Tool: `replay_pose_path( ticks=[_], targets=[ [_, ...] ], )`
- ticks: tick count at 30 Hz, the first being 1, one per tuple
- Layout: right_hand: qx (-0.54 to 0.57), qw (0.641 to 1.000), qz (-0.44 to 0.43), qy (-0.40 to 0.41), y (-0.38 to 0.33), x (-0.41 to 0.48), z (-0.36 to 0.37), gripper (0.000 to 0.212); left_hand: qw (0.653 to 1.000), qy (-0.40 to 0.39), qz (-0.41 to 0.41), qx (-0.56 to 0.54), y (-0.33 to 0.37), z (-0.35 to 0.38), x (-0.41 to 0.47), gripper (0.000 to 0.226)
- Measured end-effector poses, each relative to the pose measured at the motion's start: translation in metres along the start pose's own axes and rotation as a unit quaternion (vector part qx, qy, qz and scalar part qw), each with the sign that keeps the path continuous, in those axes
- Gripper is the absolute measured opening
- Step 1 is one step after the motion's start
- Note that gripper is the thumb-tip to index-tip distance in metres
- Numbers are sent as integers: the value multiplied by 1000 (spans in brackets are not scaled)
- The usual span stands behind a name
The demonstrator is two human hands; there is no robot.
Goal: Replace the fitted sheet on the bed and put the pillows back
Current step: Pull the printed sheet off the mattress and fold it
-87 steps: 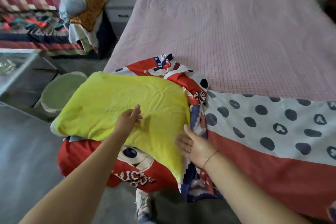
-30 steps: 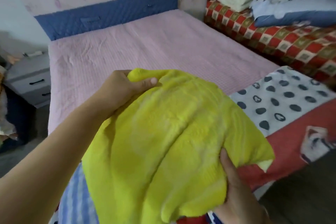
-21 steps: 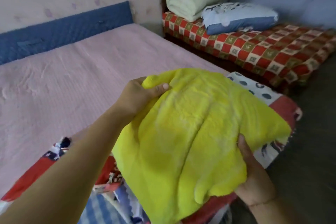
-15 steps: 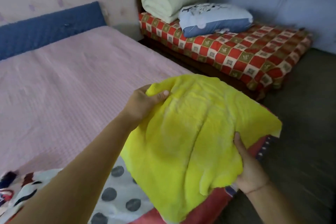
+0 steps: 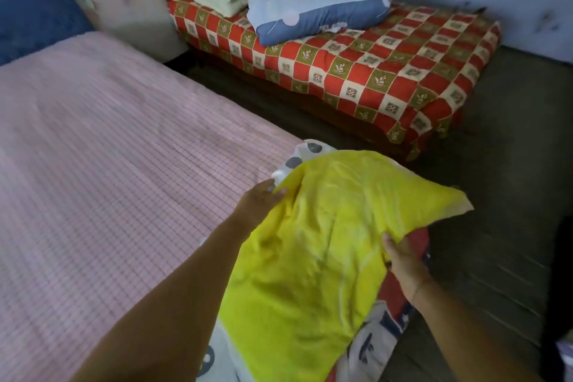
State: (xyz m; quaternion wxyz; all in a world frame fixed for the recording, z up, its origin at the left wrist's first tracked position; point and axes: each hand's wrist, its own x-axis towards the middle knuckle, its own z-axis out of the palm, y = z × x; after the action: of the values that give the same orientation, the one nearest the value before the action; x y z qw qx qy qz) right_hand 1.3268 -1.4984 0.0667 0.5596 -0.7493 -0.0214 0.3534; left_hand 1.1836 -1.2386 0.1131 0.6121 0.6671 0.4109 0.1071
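The bed [image 5: 108, 164] shows only its pink checked pad, so the fitted sheet does not look to be on yet. The left hand [image 5: 259, 203] grips the far left corner of the yellow pillow [image 5: 325, 242], thumb on top and fingers curled under the edge. The pillow hangs over the bed's near right corner, above a bunched printed sheet [image 5: 311, 150]. The right hand [image 5: 403, 260] pinches the pillow's right edge just below a loose flap; its thumb shows, and its fingers are hidden under the cloth. Both holds seem to be on slack cover, not on filling, so the weight could sag and slide out of one hand. The low end could also catch the sheet and drag it off the corner onto the floor [image 5: 511, 195]. Setting the pillow on the bare pad would probably mean moving it again before the sheet can be spread. The cot [image 5: 387, 71] at right looks the safer spot.
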Motion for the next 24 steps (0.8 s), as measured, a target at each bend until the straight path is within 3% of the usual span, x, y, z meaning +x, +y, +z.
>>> replay_pose_path(
  ticks=[2,4,7,9,12,14,18,24],
  targets=[
    [-40,999,28,9,63,44,-16,108,997,-24,-32,73,-26,6,14,49],
    [-64,994,42,84,86,44,-11,102,979,-29,-75,189,-53,7,18,72],
    [-3,989,119,83,82,0,23,100,917,-12,-102,385,-92,0,15,87],
    [108,969,220,34,96,-25,44,120,908,-13,-108,406,-113,-9,13,98],
    [132,969,210,-12,167,-17,55,146,901,-13,-115,419,-130,-22,12,116],
    [140,974,177,-24,167,-20,67,148,887,-13,-90,453,-125,-29,9,109],
    [123,985,100,-65,117,-48,84,126,885,-26,-68,460,-112,-42,-4,55],
    [163,969,96,-162,98,-86,82,110,911,-107,-72,391,-110,-79,-58,53]
  ],
)
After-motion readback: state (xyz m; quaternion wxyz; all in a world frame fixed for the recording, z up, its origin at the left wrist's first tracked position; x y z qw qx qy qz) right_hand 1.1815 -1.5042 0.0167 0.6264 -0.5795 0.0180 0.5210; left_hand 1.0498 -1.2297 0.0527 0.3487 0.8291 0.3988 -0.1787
